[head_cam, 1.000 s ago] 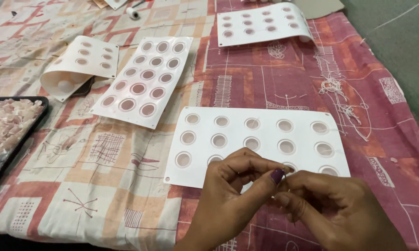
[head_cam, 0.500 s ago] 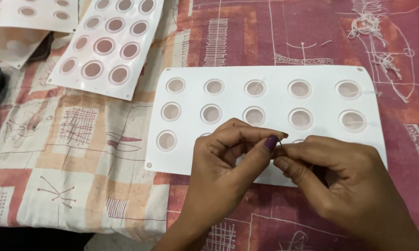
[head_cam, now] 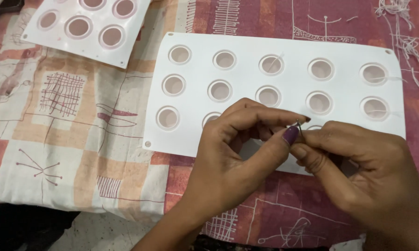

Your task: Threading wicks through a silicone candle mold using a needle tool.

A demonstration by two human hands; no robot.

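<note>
The left hand (head_cam: 232,153) and right hand (head_cam: 358,172) meet fingertip to fingertip, both pinching a thin wire (head_cam: 299,124) (too small to tell more); they hover over the near edge of a white mould (head_cam: 284,42); a second mould (head_cam: 79,44) lies beyond on the patterned cloth (head_cam: 70,139).

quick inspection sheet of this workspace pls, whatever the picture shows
surface: patterned cloth in red, cream and orange
job's things: white mould sheet with round cavities; thin thread pinched between both hands
clutter: second mould sheet at upper left; loose threads at upper right
hands: left hand and right hand meet fingertip to fingertip over the sheet's near edge
cables: nothing seen
surroundings: pale floor below the cloth's edge
</note>
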